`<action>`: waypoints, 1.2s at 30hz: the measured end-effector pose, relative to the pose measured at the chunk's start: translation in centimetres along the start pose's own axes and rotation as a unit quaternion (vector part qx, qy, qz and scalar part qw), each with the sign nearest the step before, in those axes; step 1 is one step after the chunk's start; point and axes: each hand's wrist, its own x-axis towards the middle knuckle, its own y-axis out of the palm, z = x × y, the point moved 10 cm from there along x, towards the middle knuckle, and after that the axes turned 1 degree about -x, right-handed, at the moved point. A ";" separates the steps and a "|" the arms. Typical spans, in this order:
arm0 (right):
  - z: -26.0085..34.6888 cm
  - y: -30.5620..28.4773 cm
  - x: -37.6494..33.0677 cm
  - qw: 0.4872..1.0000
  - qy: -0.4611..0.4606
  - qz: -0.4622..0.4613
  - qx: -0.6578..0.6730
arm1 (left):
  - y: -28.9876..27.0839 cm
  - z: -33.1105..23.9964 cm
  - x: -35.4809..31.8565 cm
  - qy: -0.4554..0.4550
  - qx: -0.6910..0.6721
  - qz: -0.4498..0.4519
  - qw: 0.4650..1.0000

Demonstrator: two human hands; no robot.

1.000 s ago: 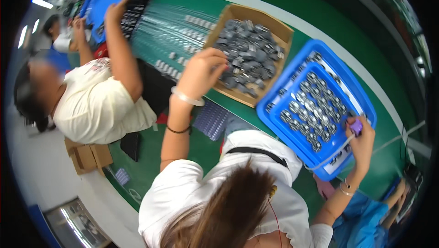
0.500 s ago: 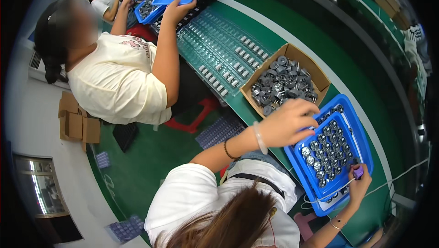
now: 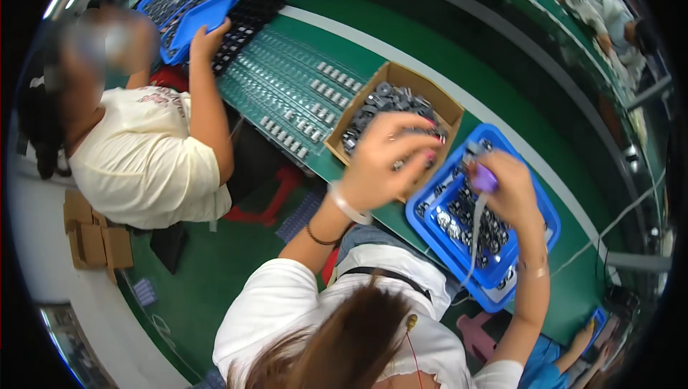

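My left hand (image 3: pixel 383 158), slightly blurred, is over the near side of an open cardboard box (image 3: pixel 438 104). Its fingers are curved and apart, with nothing visible between them. Grey cylindrical parts (image 3: pixel 387 95) with metal pins fill the box. My right hand (image 3: pixel 514 197) grips a purple hand tool (image 3: pixel 485 179) with a pale cable trailing from it. Beyond its fingertips is a small grey part (image 3: pixel 474 149); whether they touch it is unclear. Below that hand, round shiny metal parts (image 3: pixel 454 225) lie in an inner blue tray (image 3: pixel 432 211), set within a larger blue tray (image 3: pixel 551 211).
A co-worker in a cream shirt (image 3: pixel 143 152) at left holds a blue tray (image 3: pixel 204 20). Clear blister trays (image 3: pixel 272 63) with small white parts cover the green bench beyond the box. A thin cable (image 3: pixel 618 220) crosses the right side. A red stool (image 3: pixel 266 206) stands below.
The view has shifted, so the scene sits further left. My left hand has gone from the tray's edge to the box. My right hand has moved with the purple tool to the tray's far end.
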 end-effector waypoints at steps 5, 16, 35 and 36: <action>0.5 5.9 6.1 0.996 -0.058 0.050 0.034 | -4.4 3.7 -3.0 -0.092 0.066 -0.046 0.992; -3.1 -7.1 -5.3 0.966 0.148 -0.207 0.049 | 0.8 2.7 -1.7 -0.055 0.033 0.059 0.996; -10.5 -4.8 -18.9 0.897 0.419 -0.135 0.038 | 19.6 -3.2 -0.6 0.026 -0.063 0.313 0.947; -10.5 -4.8 -18.8 0.896 0.421 -0.133 0.042 | 20.6 -3.1 -0.6 0.026 -0.054 0.320 0.945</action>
